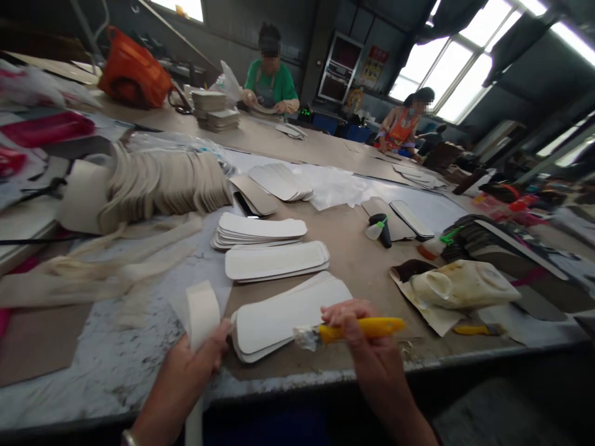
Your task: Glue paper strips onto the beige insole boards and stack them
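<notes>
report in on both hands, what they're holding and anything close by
Left hand: gripping pale strip. Right hand: holding yellow-handled brush. Nearby: fanned white pieces between hands; stained container off right.

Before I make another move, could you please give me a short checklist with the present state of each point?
1. Brush secure: ok, the right hand is closed around the yellow-handled brush.
2. Pale strip held: ok, gripped in the left hand, with its upper part raised above it.
3. Bristles clean: not ok, they look clumped with whitish matter.
4. Nearest stack of white pieces squared up: not ok, its pieces are fanned out.
5. Whole strip free of snags: cannot tell, its lower end runs out of the picture.
6. Contents of the stained container: cannot tell, the inside is not visible.
</notes>
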